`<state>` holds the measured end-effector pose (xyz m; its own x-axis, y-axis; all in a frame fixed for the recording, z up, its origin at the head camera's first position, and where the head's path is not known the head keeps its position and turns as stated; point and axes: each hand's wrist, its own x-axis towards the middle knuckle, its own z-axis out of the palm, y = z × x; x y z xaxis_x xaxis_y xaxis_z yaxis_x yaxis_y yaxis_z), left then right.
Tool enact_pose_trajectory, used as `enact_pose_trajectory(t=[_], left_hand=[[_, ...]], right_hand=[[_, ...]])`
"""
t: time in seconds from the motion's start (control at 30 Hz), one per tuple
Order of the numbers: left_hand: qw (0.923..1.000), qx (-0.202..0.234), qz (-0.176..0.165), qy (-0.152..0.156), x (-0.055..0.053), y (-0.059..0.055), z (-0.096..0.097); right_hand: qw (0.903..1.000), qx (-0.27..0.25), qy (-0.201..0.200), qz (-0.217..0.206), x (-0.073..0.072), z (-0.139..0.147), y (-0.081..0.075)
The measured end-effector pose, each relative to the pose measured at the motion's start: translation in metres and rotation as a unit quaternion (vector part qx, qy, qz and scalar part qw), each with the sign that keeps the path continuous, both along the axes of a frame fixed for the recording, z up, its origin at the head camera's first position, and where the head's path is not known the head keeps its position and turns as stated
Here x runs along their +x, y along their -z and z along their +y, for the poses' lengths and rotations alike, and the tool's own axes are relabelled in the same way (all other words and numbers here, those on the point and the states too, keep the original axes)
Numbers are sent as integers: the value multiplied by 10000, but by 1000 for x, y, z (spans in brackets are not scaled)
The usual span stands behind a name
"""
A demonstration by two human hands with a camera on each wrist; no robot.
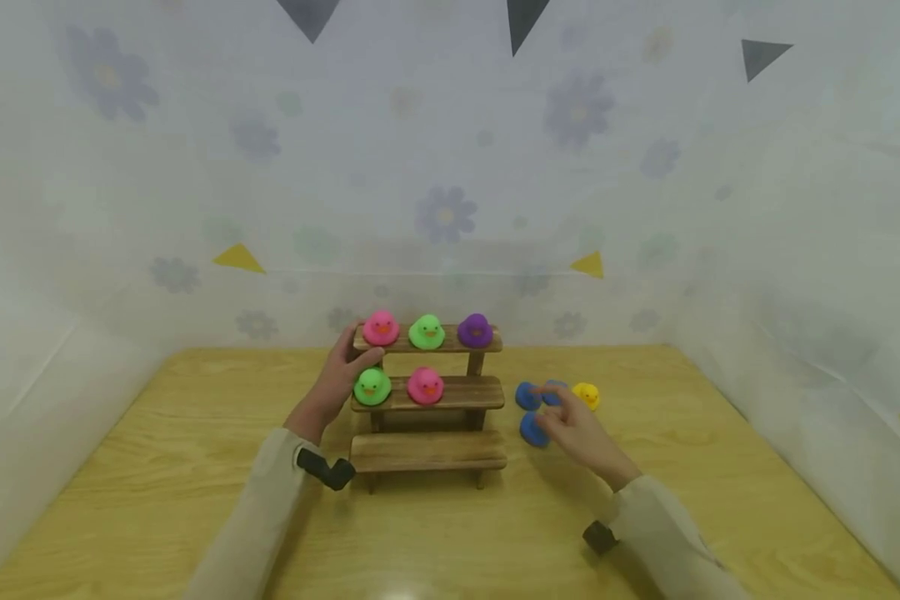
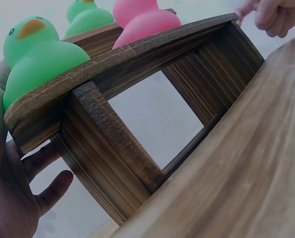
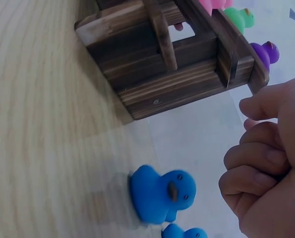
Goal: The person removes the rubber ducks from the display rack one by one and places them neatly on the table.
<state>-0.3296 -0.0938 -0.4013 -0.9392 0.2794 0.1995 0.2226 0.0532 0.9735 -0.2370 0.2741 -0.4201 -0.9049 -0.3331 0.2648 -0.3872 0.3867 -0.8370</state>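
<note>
A three-tier wooden stand (image 1: 429, 450) stands at the centre. In the head view, a pink duck (image 1: 381, 329), a light-green duck (image 1: 427, 332) and a purple duck (image 1: 476, 332) sit on its top tier. A green duck (image 1: 372, 387) and another pink duck (image 1: 425, 386) sit on the middle tier. My left hand (image 1: 339, 379) grips the stand's upper left end, thumb in front and fingers behind. Over several blue ducks (image 1: 527, 397) on the right hovers my right hand (image 1: 581, 429); its fingers are bent, with nothing visible between them.
A yellow duck (image 1: 587, 396) rests beside the blue ducks, beyond the right hand. The wooden table (image 1: 412, 542) reaches a white flower-patterned sheet (image 1: 450, 142) at the back and sides. The stand's bottom tier (image 1: 429, 450) bears no duck.
</note>
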Motion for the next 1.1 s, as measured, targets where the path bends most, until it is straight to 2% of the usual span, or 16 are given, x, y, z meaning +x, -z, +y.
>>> enact_pose_trajectory(t=[0.1,0.2,0.37,0.63,0.9,1.1], left_hand=[[10000,-42,-7,11,1,-2,0],[10000,-36,-10,41,1,-3,0],[10000,-50,41,71,0,-1,0],[9999,-68,19,85,-1,-2,1],[10000,-32,-30,52,-1,-2,2],[10000,-37,-10,77,0,-1,3]], right_hand=[[9999,11,65,115,-2,-8,-8],[9999,-3,106,42,0,-18,-18],[9999,-125,-22,-31,-1,-30,-27],[9988,-353,-285,181,-3,-38,-28],[9993,-245,-267,17,-5,-46,-29],[9985,-358,-223,341,-4,-51,-30]])
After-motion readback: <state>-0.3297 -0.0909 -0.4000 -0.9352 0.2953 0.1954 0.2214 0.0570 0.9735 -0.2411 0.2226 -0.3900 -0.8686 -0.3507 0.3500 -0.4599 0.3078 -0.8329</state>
